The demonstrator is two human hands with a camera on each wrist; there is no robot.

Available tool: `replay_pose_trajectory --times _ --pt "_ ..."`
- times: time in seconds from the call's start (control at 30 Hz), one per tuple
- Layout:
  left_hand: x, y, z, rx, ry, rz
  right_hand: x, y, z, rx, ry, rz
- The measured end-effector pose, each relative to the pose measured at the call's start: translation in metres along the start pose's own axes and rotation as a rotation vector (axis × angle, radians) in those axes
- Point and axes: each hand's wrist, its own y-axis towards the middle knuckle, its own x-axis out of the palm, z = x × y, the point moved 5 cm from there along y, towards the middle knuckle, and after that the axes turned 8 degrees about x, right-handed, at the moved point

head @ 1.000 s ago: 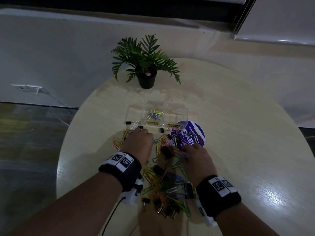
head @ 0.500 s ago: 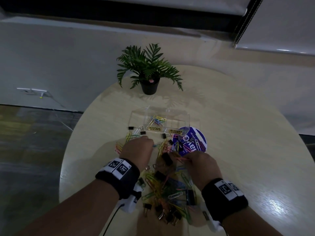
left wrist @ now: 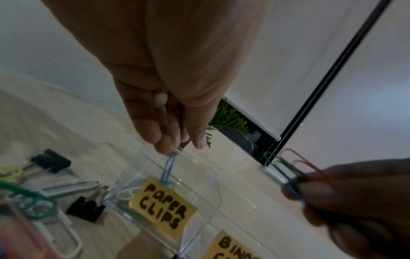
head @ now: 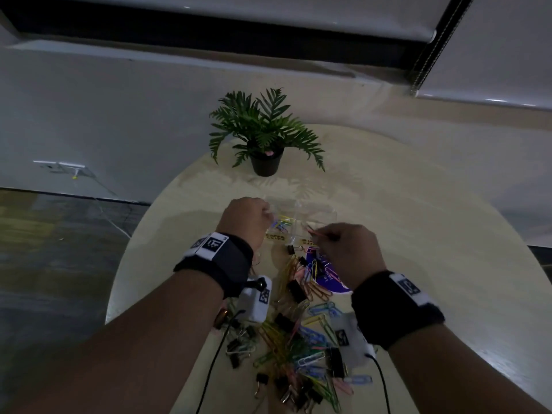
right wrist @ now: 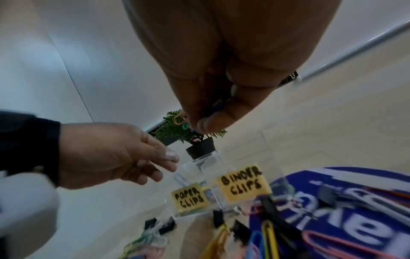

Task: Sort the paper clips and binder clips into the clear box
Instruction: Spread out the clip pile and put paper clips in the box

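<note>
The clear box (head: pixel 316 211) stands mid-table, with yellow labels PAPER CLIPS (left wrist: pixel 163 206) and BINDER CLIPS (right wrist: pixel 242 182) on its two compartments. My left hand (left wrist: pixel 177 145) hovers over the paper-clip compartment and pinches a light blue paper clip (left wrist: pixel 168 168) that hangs down into it. A few coloured clips (head: pixel 282 224) lie inside. To the right, over the box's front edge, my right hand (head: pixel 324 236) pinches a small bunch of red, green and blue paper clips (left wrist: pixel 295 163). A loose pile of paper clips and black binder clips (head: pixel 298 348) lies near me.
A potted fern (head: pixel 263 135) stands behind the box. A round blue printed disc (head: pixel 325 280) lies under some clips, right of the pile. Black binder clips (left wrist: pixel 85 208) sit left of the box. The round table's edge (head: pixel 125 264) curves close on the left.
Both hands have lifted off the pile and moved forward to the box. The left now holds a blue clip over it, and the right carries a bunch of clips.
</note>
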Motion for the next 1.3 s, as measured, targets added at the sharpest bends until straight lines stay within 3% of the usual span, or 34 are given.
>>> replay_pose_trajectory --times 0.17,0.33,0.47,0.53,0.67,0.83,0.93,1.0,1.07,1.13,1.2,1.3 --pt "-0.015 -0.020 -0.022 -0.017 -0.070 0.215 0.023 0.031 -0.036 -0.064 -0.126 -0.031" --pt "-0.018 -0.044 -0.053 -0.089 -0.018 0.203 0.042 0.042 -0.050 -0.040 -0.166 -0.118" --pt "0.004 -0.056 -0.063 0.032 0.152 -0.045 0.026 0.012 -0.036 -0.208 -0.165 0.066" --pt "0.020 -0.066 -0.065 0.146 0.269 -0.207 0.036 -0.011 -0.015 -0.284 -0.272 -0.027" --pt "0.043 -0.099 -0.069 0.222 0.322 -0.424 0.082 -0.048 0.032 -0.328 -0.673 -0.355" --pt "0.057 -0.127 -0.068 0.267 0.282 -0.500 0.088 -0.076 0.051 -0.356 -0.630 -0.428" --pt "0.050 -0.126 -0.062 0.292 0.180 -0.405 0.074 -0.079 0.046 -0.396 -0.508 -0.338" --pt "0.036 -0.114 -0.058 0.274 0.102 -0.204 0.060 -0.064 0.037 -0.363 -0.375 -0.170" --pt "0.027 -0.098 -0.054 0.230 0.190 -0.043 0.056 -0.043 0.028 -0.272 -0.356 -0.090" --pt "0.027 -0.083 -0.054 0.089 0.271 -0.033 0.063 -0.027 0.020 -0.188 -0.426 -0.080" --pt "0.036 -0.074 -0.055 -0.011 0.311 -0.117 0.075 -0.021 0.015 -0.130 -0.474 -0.104" --pt "0.049 -0.069 -0.051 0.038 0.343 -0.122 0.091 -0.018 0.012 -0.095 -0.543 -0.173"
